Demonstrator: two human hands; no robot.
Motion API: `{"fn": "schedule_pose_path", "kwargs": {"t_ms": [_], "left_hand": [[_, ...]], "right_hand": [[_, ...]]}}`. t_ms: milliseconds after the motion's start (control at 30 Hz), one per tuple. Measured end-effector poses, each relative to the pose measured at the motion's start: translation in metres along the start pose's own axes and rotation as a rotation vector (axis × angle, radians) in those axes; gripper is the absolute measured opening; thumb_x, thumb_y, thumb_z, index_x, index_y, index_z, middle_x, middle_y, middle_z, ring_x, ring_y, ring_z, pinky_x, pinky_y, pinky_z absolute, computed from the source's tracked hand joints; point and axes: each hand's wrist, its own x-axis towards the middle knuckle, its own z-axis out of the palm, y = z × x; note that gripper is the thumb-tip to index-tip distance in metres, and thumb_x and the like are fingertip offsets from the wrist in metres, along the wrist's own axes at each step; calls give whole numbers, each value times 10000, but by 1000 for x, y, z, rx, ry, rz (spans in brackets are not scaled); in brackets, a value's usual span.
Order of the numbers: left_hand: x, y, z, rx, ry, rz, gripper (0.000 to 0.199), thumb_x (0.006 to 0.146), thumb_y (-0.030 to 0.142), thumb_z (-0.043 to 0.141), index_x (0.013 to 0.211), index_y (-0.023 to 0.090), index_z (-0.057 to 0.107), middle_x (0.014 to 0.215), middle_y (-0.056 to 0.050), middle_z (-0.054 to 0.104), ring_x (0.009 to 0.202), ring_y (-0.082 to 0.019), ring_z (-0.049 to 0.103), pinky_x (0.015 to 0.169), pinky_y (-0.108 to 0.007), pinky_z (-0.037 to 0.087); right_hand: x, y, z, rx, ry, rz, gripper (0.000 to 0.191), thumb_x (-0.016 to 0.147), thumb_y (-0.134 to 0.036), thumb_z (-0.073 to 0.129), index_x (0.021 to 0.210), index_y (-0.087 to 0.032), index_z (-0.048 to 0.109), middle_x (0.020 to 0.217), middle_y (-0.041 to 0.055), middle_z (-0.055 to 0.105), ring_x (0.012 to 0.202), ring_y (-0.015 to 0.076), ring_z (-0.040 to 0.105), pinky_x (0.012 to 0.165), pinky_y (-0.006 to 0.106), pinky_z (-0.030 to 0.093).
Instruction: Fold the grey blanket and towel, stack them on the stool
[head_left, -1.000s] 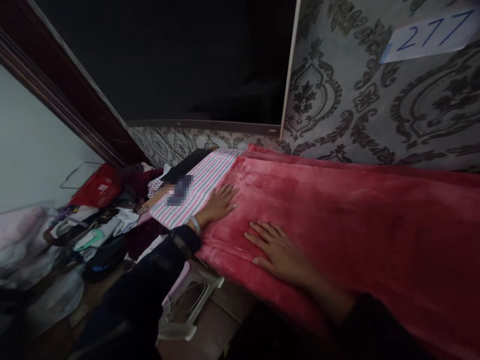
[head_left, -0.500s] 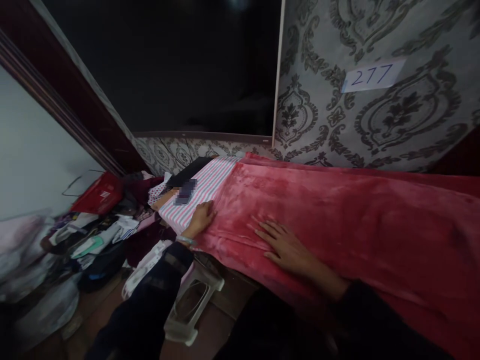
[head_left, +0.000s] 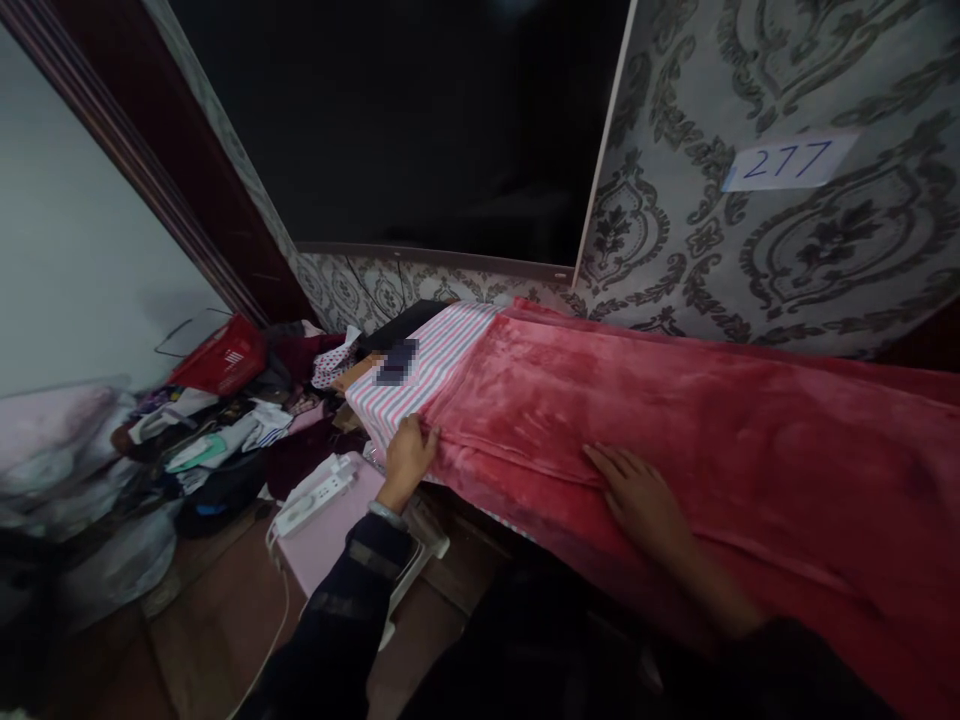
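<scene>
A red plush blanket (head_left: 555, 390) lies in layers over a long surface, with a fold line running along its front part. Beneath its left end shows a striped cloth (head_left: 442, 350) in pink, white and grey. My left hand (head_left: 409, 462) is at the blanket's front left corner, its thumb and fingers closed on the edge. Farther right, my right hand (head_left: 641, 495) rests on the blanket by the fold line, its fingers stretched out and close together. A dark blurred-out item (head_left: 397, 362) sits on the striped cloth.
A pink-topped stool (head_left: 360, 500) bearing a white power strip (head_left: 319, 497) stands left of my left forearm. Clothes (head_left: 225, 450) and a red basket (head_left: 225, 355) are heaped at the left. A large dark screen (head_left: 420, 130) hangs on the patterned wall behind the blanket.
My left hand has come to the blanket's front corner and closed on it. My right hand has slid rightward along the blanket. The fold line shows more clearly, and the view has shifted.
</scene>
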Motion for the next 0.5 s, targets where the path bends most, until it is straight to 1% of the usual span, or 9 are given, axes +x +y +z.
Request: {"fn": "schedule_pose_path", "kwargs": {"t_ms": [67, 133, 200, 267, 300, 367, 433, 500], "left_hand": [[-1, -2, 0, -44, -36, -65, 355, 966, 412, 499, 1189, 152, 592, 1095, -133, 690, 1026, -268, 667, 832, -342, 495], [4, -2, -1, -94, -63, -114, 312, 960, 419, 508, 1088, 158, 622, 971, -114, 708, 948, -264, 684, 778, -334, 490], [11, 1, -2, -180, -47, -146, 232, 929, 388, 558, 954, 169, 630, 856, -85, 693, 880, -250, 685, 739, -318, 483], [18, 4, -1, -315, -8, -184, 175, 884, 347, 625, 893, 173, 617, 788, -49, 663, 820, -223, 681, 707, -293, 483], [21, 6, -1, -381, 5, -203, 181, 879, 346, 638, 912, 170, 613, 768, -32, 649, 776, -205, 678, 684, -282, 486], [26, 8, 0, -473, 1, -229, 271, 912, 393, 611, 1047, 158, 601, 742, -1, 627, 667, -173, 663, 626, -268, 491], [33, 9, -1, -494, -24, -231, 399, 955, 460, 550, 1206, 150, 556, 731, 17, 614, 590, -156, 648, 585, -263, 494], [45, 12, -4, -479, -59, -211, 456, 948, 478, 565, 1258, 143, 549, 714, 20, 611, 600, -166, 659, 591, -266, 502]], "right_hand": [[1, -3, 0, -20, 18, 7, 567, 891, -108, 400, 1421, -183, 587, 1425, 115, 599, 1290, 280, 550, 1048, 482, 467], [2, -3, 1, -31, 40, -1, 534, 897, -112, 404, 1381, -182, 621, 1403, 119, 615, 1269, 282, 562, 1018, 473, 484], [1, -1, 4, -30, 70, -6, 516, 900, -112, 408, 1354, -185, 642, 1380, 114, 632, 1245, 273, 578, 1004, 457, 493], [1, 2, 8, -26, 95, -11, 511, 897, -110, 413, 1344, -184, 650, 1364, 107, 645, 1230, 263, 588, 1001, 442, 496], [1, 3, 9, -23, 102, -13, 513, 892, -107, 416, 1342, -182, 651, 1359, 105, 648, 1228, 261, 591, 1001, 436, 497], [2, 5, 11, -18, 99, -22, 526, 877, -100, 427, 1348, -176, 648, 1359, 106, 648, 1232, 261, 590, 1003, 430, 498], [3, 6, 10, -10, 90, -17, 537, 866, -101, 440, 1360, -170, 640, 1371, 109, 640, 1244, 264, 582, 1022, 434, 490], [5, 4, 7, 0, 76, 8, 561, 849, -96, 458, 1380, -167, 626, 1398, 106, 622, 1271, 268, 564, 1059, 441, 470]]}}
